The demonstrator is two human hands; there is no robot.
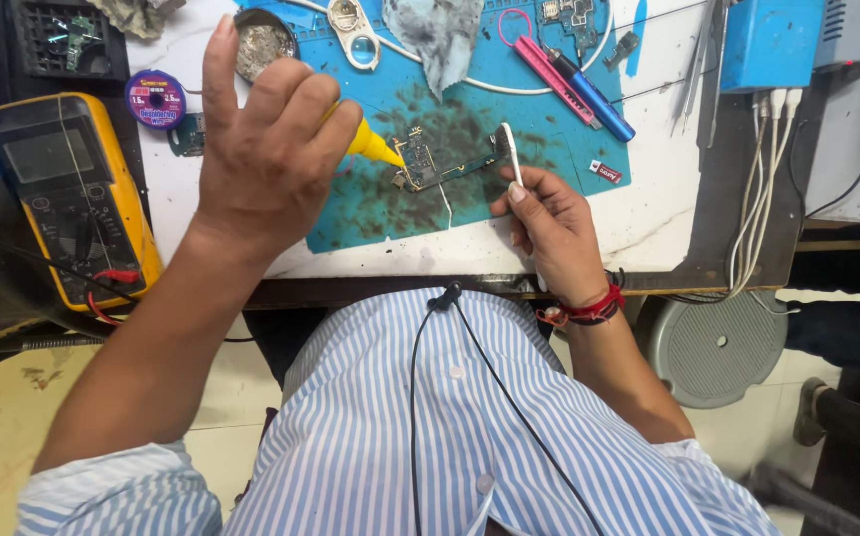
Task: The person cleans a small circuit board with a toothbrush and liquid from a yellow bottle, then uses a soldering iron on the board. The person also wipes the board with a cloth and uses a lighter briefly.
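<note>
1. At the left edge of the workbench (668, 223) lies a yellow multimeter (72, 194), grey screen uppermost, dark dial below, with red leads at its near corner.
2. Just right of it, near the far left corner of the white top, stands a small round purple-labelled wire spool (156, 99).
3. A blue work mat (380, 213), heavily smudged dark, covers the middle of the bench up to its far edge.
4. The left hand (266, 149) is curled closed around a yellow squeeze bottle (368, 145); only the pointed nozzle shows, its tip just beside the left end of the circuit board (440, 161).
5. The circuit board lies on the mat's centre, tilted, between both hands.
6. The right hand (554, 228) pinches a white brush (509, 151) between thumb and fingers; the bristle head stands at the board's right end. A red thread band circles the wrist.
7. Towards the mat's far right corner lie a pink tool (539, 60) and a blue pen-shaped tool (598, 97), side by side.
8. A small red-and-white label tag (606, 171) lies at the mat's right edge.
9. A blue box (772, 42) sits at the bench's far right corner.
</note>
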